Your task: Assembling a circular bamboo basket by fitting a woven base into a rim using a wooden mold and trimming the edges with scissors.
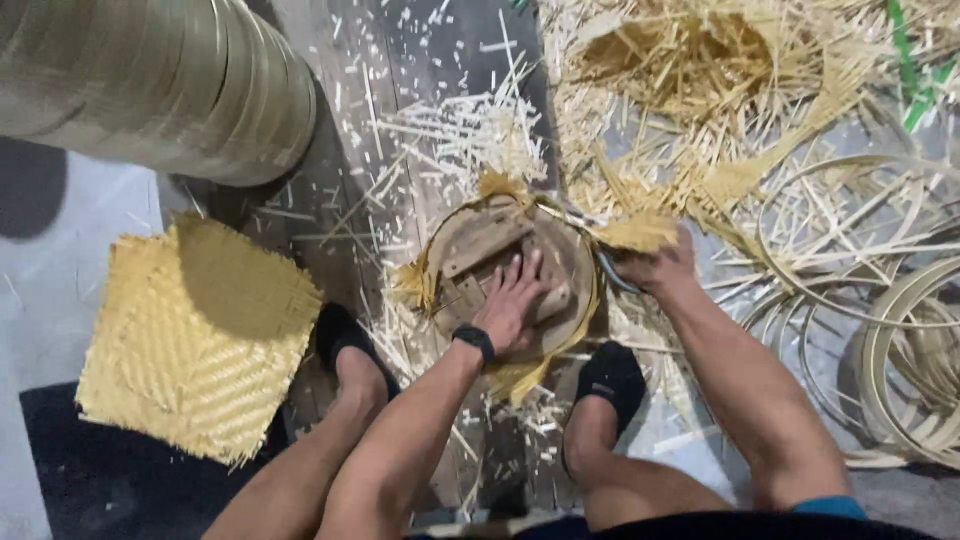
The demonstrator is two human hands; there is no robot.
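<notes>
- A stack of pale hoops lies on its side at the upper left, over the grey floor.
- Below it a square woven mat of yellow strips lies flat, its lower edge over a dark patch of floor.
- Loose splinters are scattered over the dark boards between the hoops and the round mould.
- A black sock on the person's left foot rests just right of the mat, near the mould's left edge.
- The left hand, a black watch at its wrist, presses flat with fingers spread on the round wooden mould; it grips nothing.
- The mould sits in the middle of the floor between both feet, with woven matting bent around its rim and sticking out at the left, top and bottom.
- The other sock stands just below and right of the mould.
- The right hand is closed on a curved metal tool at the mould's right rim, just under a fringe of matting.
- A heap of offcuts fills the upper right.
- Thin strip rings lie loose at the far right, overlapping each other.
</notes>
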